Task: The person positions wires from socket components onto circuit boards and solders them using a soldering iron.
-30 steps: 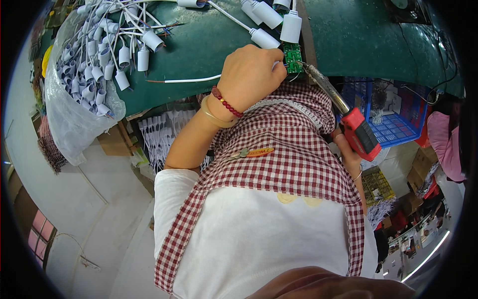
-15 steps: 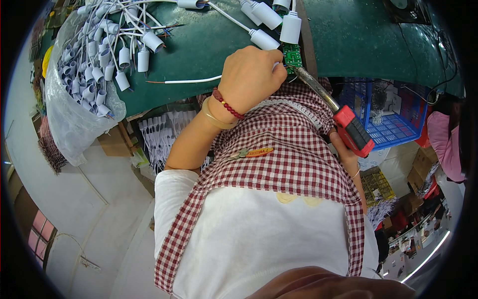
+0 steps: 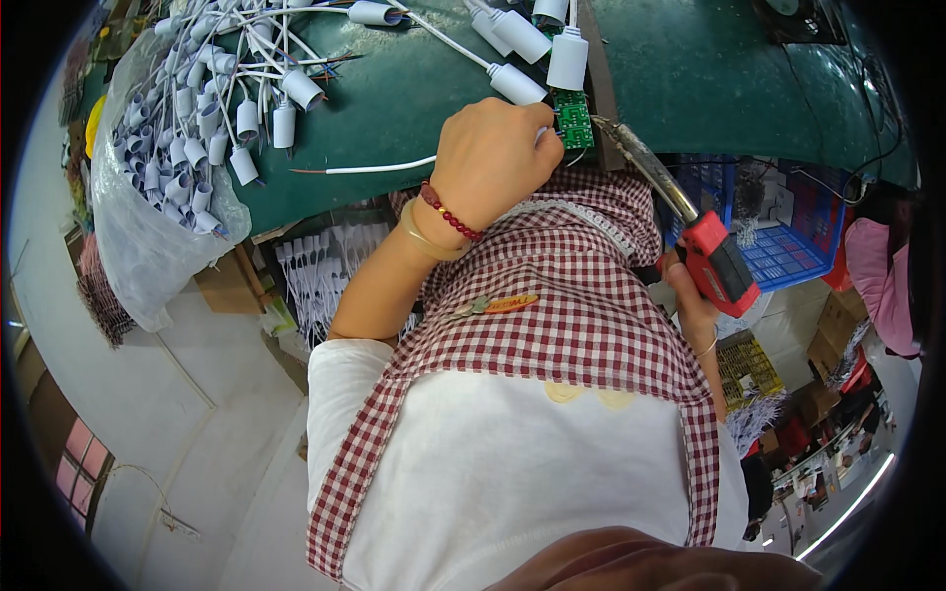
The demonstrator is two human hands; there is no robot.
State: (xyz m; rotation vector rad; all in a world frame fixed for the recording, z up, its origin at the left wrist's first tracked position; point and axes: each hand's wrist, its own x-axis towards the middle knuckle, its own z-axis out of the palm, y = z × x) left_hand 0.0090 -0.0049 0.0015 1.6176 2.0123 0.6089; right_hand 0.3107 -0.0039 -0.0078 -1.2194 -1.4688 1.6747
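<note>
My left hand (image 3: 495,150) is closed at the table's front edge, thumb and fingers pinched round a white cable (image 3: 379,165) whose bare end points left. Touching its fingertips or just beside them lies a green circuit board (image 3: 574,120); the exact contact is hidden. My right hand (image 3: 692,295) grips a red and black soldering iron (image 3: 717,264), partly hidden behind the handle. The iron's metal tip sits just right of the board, apart from it. White cylindrical lamp holders (image 3: 568,59) on cables lie beyond the board.
On the left, a heap of white lamp holders (image 3: 197,138) with cables spills over a clear plastic bag (image 3: 138,246). A dark strip (image 3: 601,79) runs along the green table (image 3: 690,79) right of the board. Below the table's right side stands a blue crate (image 3: 788,261).
The soldering iron has moved right, its tip coming away from the board. The left hand, the board and the nearby lamp holders have shifted slightly.
</note>
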